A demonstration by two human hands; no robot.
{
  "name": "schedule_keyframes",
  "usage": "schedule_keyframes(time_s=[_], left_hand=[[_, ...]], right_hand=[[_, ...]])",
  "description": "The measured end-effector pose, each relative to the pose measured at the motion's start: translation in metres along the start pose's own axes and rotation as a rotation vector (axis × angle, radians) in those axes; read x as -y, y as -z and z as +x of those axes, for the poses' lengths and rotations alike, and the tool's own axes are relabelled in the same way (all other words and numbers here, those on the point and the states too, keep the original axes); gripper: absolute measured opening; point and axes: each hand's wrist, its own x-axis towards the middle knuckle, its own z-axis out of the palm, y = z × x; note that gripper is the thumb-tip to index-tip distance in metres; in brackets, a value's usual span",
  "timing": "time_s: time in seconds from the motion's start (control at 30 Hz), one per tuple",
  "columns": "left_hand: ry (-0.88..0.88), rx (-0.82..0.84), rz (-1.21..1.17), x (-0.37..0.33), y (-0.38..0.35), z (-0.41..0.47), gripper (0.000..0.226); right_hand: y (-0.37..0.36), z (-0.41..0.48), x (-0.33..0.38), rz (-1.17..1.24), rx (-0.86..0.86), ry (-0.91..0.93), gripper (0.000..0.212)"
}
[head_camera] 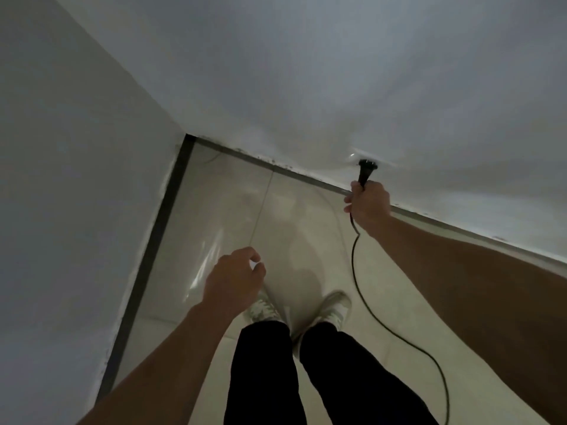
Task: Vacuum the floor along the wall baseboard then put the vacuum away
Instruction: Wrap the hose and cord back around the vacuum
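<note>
My right hand (369, 207) is shut on a black power plug (364, 173) whose head sits at a white wall socket (372, 159) low on the far wall. Its black cord (368, 308) hangs from my fist and curves down across the pale tiled floor (214, 216) to the lower right. My left hand (234, 280) hovers above the floor in front of my feet with loosely curled fingers and holds nothing. The vacuum itself is out of view. A dark baseboard (159, 231) runs along the left wall and meets a grey one (276, 168) under the far wall.
I stand in a room corner: a white wall (61, 179) on the left and a white wall (337, 72) ahead. My legs in black trousers (264, 372) and light shoes (334, 308) are on the tiles below my hands.
</note>
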Motion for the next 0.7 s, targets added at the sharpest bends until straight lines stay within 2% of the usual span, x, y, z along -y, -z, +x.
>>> schedule_keyframes(time_s=[0.17,0.3,0.5,0.63,0.7], left_hand=[[-0.009,0.006,0.053,-0.007,0.010,0.004,0.019],[-0.034,-0.024,0.074,-0.021,0.022,-0.001,0.019],[-0.093,-0.050,0.109,-0.045,0.035,-0.013,0.021],[-0.129,-0.074,0.103,-0.076,0.040,-0.036,0.024],[-0.181,-0.094,0.126,-0.099,0.046,-0.056,0.026]], right_hand=[[0.005,-0.008,0.006,-0.122,0.012,0.023,0.021],[0.007,-0.051,-0.016,-0.080,0.096,-0.030,0.024],[0.036,-0.093,-0.047,-0.351,0.238,0.170,0.030],[0.081,-0.111,-0.036,-0.300,0.319,0.251,0.017],[0.115,-0.126,-0.024,-0.293,0.350,0.328,0.018]])
